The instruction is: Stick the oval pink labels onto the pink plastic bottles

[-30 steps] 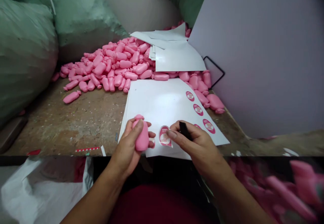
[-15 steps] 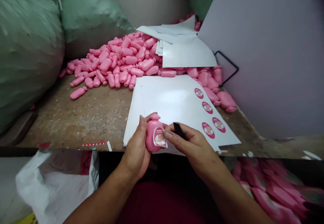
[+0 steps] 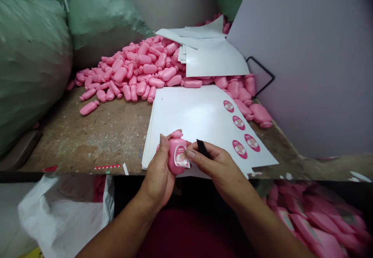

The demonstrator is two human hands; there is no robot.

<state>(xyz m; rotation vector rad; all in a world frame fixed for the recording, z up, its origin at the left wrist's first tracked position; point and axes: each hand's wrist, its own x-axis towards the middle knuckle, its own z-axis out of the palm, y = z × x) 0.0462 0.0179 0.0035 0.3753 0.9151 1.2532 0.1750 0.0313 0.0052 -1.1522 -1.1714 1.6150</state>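
Turned upright since the earlier view, the pink plastic bottle now shows an oval label on its front. The left grip is closed around the bottle, with the thumb along its side. The right grip is pinched shut on a slim black object, too hidden to name, and its thumb tip sits just beside the label's edge. Under both hands lies a sheet of pink oval stickers, with its remaining stickers toward 2 o'clock. Farther out on the worn desk, a heap of unlabelled pink bottles spreads toward 11 o'clock, below loose white backing sheets at 12 o'clock.

A label set askew could wrinkle or lift at its edge, and the black tip could scuff it. The smooth bottle could slip from a slackened hold. Bottles rolling from the heap could also foul the sheet.
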